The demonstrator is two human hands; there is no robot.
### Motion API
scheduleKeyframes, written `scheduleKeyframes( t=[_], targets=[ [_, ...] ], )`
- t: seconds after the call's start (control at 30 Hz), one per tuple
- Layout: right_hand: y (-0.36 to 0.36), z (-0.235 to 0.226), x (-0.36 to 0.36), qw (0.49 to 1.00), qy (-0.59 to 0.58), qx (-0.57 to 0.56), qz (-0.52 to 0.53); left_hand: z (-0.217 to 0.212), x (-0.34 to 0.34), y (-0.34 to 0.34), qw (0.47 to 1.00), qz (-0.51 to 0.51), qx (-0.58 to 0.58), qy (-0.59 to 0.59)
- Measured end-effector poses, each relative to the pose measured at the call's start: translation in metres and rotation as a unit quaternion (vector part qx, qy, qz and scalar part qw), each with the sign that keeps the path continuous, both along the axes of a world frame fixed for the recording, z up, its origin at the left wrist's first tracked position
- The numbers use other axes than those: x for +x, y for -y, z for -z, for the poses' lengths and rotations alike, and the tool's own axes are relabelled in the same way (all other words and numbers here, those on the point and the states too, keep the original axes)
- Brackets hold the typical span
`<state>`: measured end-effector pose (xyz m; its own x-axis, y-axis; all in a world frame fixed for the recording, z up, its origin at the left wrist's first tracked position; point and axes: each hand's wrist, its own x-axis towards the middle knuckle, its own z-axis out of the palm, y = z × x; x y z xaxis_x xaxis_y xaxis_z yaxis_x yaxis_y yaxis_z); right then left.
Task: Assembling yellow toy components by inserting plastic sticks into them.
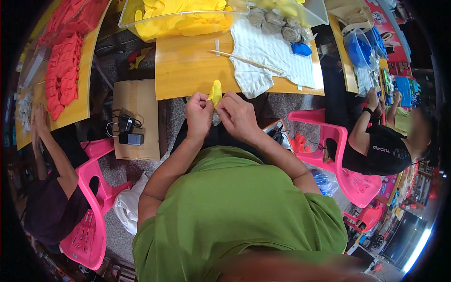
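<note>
My left hand (pixel 198 115) and my right hand (pixel 237 116) are held together in front of my chest, just below the near edge of a yellow wooden table (pixel 188 70). Both pinch a small yellow piece of soft material (pixel 215 92) that sticks up between the fingertips. Something small and greyish shows under the fingers; what it is I cannot tell. On the table beyond lie a white ribbed cloth (pixel 268 54), a thin wooden stick (pixel 246 61) and a clear tray of yellow pieces (pixel 183 19).
Several grey stuffed lumps (pixel 279 24) and a blue one (pixel 301 49) lie on the cloth's far side. A person on a pink chair (pixel 91 221) works at left by red pieces (pixel 63 70). Another person (pixel 380 145) sits right on a pink chair (pixel 350 181). A cardboard box (pixel 136 117) carries cables.
</note>
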<state>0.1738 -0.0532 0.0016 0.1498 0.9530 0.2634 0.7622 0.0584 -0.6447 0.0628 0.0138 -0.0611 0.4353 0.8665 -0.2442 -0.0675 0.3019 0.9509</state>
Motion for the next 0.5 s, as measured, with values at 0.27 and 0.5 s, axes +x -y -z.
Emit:
scheduleKeyframes(
  t=[0.27,0.5],
  targets=[
    [0.003,0.011,0.009,0.988,-0.004,0.131,0.084,-0.009,0.011,-0.005,0.965,-0.064,-0.179,0.183],
    [0.006,0.033,0.000,0.939,-0.327,0.014,0.104,-0.023,0.015,-0.006,0.904,-0.128,-0.306,0.269]
  ],
)
